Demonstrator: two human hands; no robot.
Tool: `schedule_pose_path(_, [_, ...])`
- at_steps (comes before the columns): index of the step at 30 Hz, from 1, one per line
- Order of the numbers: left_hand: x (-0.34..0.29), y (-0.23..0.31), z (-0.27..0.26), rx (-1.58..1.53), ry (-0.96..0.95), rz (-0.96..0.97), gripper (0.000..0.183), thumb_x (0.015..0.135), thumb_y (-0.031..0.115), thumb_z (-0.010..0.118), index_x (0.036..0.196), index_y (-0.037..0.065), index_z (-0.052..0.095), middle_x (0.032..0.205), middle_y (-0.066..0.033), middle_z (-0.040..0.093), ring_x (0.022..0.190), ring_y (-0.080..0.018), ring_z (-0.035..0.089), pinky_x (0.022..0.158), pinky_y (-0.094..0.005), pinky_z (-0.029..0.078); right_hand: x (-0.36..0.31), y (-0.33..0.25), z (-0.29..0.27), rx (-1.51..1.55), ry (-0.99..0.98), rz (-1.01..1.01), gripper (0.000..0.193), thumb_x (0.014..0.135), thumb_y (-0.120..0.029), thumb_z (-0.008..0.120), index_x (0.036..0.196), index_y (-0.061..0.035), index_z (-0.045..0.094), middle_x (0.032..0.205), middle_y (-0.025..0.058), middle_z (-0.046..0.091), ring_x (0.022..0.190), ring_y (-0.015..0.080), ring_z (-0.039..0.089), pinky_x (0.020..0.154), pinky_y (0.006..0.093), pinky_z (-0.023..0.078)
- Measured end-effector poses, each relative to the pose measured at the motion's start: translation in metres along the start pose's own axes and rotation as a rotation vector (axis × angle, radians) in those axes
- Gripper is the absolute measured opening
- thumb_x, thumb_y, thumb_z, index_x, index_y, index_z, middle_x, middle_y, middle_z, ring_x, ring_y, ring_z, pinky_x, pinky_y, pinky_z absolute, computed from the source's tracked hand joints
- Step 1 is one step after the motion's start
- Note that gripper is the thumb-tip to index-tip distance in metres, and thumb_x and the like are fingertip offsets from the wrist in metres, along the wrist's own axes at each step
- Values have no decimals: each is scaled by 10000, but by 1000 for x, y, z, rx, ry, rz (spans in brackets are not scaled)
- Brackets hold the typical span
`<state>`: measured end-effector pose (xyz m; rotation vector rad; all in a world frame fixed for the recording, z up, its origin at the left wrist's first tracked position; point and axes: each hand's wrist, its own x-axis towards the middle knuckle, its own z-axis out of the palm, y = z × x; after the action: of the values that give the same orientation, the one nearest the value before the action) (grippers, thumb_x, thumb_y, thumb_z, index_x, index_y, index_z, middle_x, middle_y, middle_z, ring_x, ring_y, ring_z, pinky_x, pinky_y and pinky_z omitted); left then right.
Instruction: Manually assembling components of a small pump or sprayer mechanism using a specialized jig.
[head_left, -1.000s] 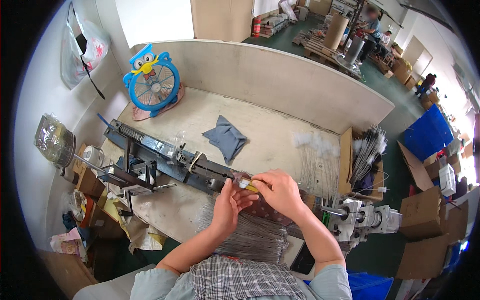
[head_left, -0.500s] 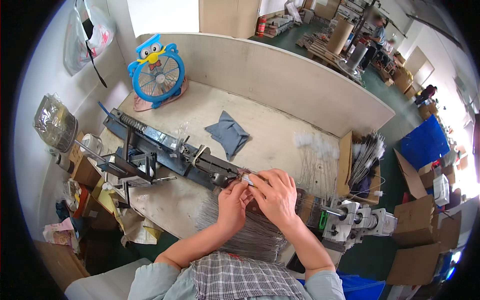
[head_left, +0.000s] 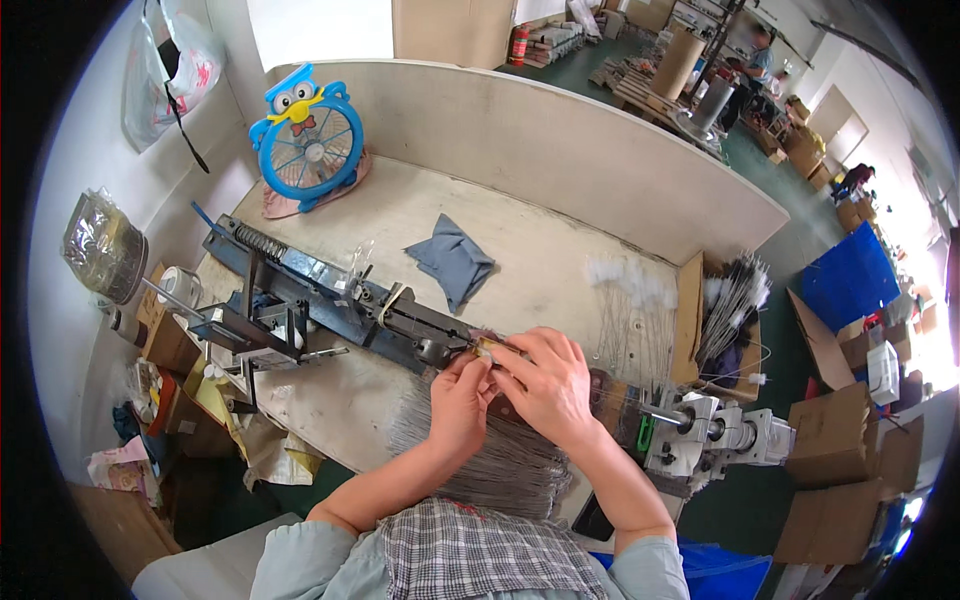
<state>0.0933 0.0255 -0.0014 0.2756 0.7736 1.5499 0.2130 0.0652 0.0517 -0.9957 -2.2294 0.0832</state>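
My left hand is closed at the right end of a long dark metal fixture, its thumb and fingertips pinched together. From the other side my right hand reaches in, fingers bent and nearly meeting the left fingertips. A small whitish and yellow piece shows at the right fingertips; its kind is hidden by the fingers. Beneath both hands lies a thick bundle of thin grey metal wires. A round dark knob on the fixture sits just left of my left hand.
A grey cloth and a blue cartoon-shaped fan are on the table. White-tipped wires lie at the right, beside a cardboard box of similar wires. A silver clamping machine stands at the right edge. A low partition borders the back.
Both hands stay at the fixture's end with small finger shifts. The whitish piece is now more covered by my fingers. The whole view has shifted slightly.
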Motion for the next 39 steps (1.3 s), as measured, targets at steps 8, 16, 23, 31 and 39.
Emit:
schedule_pose_path(8, [4,-4,-9,-99,20,-75,108,900,155,539,963,70,563,948,-19,607,844,-110,589,772,-277,465,1,3,6,91,-30,23,255,681,-126,702,934,-111,673,939,14,624,955,233,559,783,373,448])
schedule_pose_path(16, [-1,5,-3,-184,14,-125,275,944,308,421,1014,77,552,970,-43,608,935,-171,587,881,-322,429,3,-11,6,79,17,38,293,671,-141,726,949,-69,671,970,45,628,964,250,557,791,379,454])
schedule_pose_path(23, [-5,8,3,-212,26,-131,308,941,328,415,985,59,560,979,-71,618,935,-200,594,891,-335,449,7,-17,20,-96,57,144,310,680,-211,736,958,-90,675,986,27,630,981,232,552,807,364,418])
schedule_pose_path(31, [-6,8,1,-253,41,-105,274,942,283,433,999,46,558,990,-62,606,964,-180,586,879,-335,474,-2,-14,12,-89,20,129,230,724,-211,700,949,-165,695,992,-1,620,990,201,544,808,366,405])
schedule_pose_path(39, [-3,1,-2,-231,-21,-111,197,930,214,472,985,51,568,984,-58,612,915,-162,607,823,-295,499,-6,-7,-1,-48,37,139,221,707,-211,720,915,-139,704,956,19,636,939,227,565,791,370,421])
